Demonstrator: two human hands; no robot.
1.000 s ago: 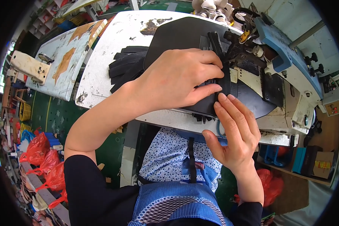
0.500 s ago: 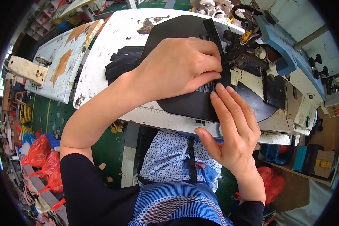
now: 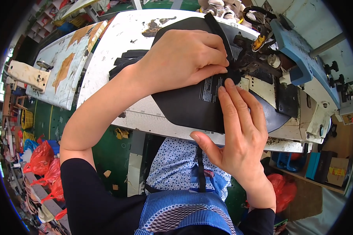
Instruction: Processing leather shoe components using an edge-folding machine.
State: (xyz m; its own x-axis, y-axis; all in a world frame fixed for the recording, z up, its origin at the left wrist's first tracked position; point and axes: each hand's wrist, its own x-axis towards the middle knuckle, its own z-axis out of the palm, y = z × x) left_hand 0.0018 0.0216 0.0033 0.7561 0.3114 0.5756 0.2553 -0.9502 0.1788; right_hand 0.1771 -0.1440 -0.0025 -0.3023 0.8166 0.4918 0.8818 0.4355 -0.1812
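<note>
A black sheet (image 3: 186, 111) of leather-like material lies at the work end of an industrial sewing machine (image 3: 292, 51). Printed fine grey lines mark a patch on it. Along its upper part runs a narrow black strip (image 3: 215, 27). My left hand (image 3: 186, 56) has thumb and fingertips pinched together on this strip, close to the needle area. Just nearer to me, my right hand (image 3: 243, 127) lies with fingers stretched out, fingertips on the sheet's right part beside the strip, thumb spread away. The needle itself is hidden behind dark machine parts.
Black pieces (image 3: 125, 60) lie in a pile on the worn white table (image 3: 110, 43), left of the sheet. Pale shoe parts (image 3: 223, 11) are heaped behind the machine. Another worktable (image 3: 66, 70) stands at left. Red plastic bags (image 3: 41, 156) sit at lower left, and boxes (image 3: 337, 170) at right.
The sheet has turned a little and its near edge has come toward me, uncovering more of the lined patch. My left hand has shifted slightly up and left; my right hand slightly left.
</note>
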